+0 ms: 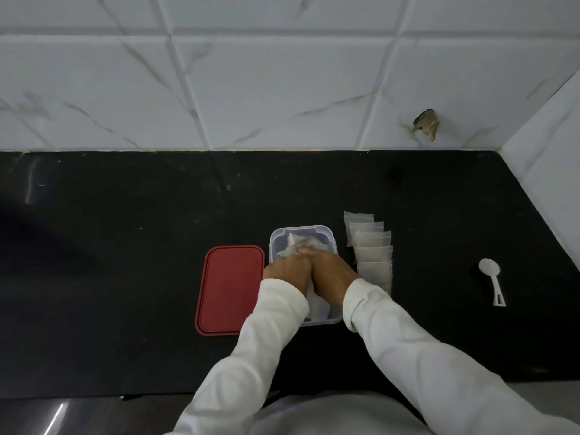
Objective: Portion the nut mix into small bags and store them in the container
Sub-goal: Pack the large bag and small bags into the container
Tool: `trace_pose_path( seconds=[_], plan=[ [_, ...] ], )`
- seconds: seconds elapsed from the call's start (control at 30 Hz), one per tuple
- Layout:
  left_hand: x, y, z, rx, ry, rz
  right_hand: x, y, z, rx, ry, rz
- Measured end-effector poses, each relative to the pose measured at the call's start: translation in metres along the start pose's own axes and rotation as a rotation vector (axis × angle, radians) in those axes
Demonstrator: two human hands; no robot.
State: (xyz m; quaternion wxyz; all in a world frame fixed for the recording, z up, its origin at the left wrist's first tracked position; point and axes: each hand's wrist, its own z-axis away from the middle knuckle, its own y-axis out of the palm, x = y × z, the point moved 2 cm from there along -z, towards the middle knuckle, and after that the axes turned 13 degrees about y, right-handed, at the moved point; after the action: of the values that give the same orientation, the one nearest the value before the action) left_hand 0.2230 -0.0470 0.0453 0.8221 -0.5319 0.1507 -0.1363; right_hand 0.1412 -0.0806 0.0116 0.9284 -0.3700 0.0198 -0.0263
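On the black counter (125, 246), left hand (287, 269) and right hand (331, 273) touch bags (296, 243) in container (303, 229); grasp unclear.

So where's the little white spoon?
In the head view, the white spoon lies on the black counter at the far right, apart from the row of small bags to its left.

Black countertop (125, 277) meets white tiled wall (251, 89) (one chipped hole (426, 124)).

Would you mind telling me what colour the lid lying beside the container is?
Red. The lid shows best in the head view, flat on the black counter.
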Motion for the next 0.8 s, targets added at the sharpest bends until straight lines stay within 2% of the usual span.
trace_pose_path(
  seconds=[0.07, 0.17, 0.27, 0.37, 0.5, 0.7, 0.8],
  plan=[
    [0.006, -0.007, 0.0, -0.064, -0.034, 0.071, -0.009, 0.004, 0.022, -0.241, -0.213, -0.084],
    [0.012, 0.0, -0.007, -0.121, 0.055, 0.145, -0.014, 0.012, 0.041, -0.314, -0.419, -0.137],
    [0.013, 0.007, -0.01, -0.072, 0.128, 0.121, -0.012, 0.021, 0.036, -0.339, -0.342, -0.13],
    [0.014, 0.01, -0.009, -0.017, 0.13, 0.055, -0.01, 0.028, 0.039, -0.248, -0.233, -0.067],
    [0.016, 0.015, -0.014, 0.106, 0.124, -0.047, -0.001, 0.033, 0.032, -0.151, -0.099, -0.187],
    [0.016, 0.032, -0.021, 0.326, 0.142, -0.384, 0.0, 0.042, 0.01, -0.146, -0.122, 0.112],
    [0.012, 0.035, -0.022, 0.389, 0.098, -0.44, 0.003, 0.044, -0.003, -0.118, -0.132, 0.194]
  ],
)
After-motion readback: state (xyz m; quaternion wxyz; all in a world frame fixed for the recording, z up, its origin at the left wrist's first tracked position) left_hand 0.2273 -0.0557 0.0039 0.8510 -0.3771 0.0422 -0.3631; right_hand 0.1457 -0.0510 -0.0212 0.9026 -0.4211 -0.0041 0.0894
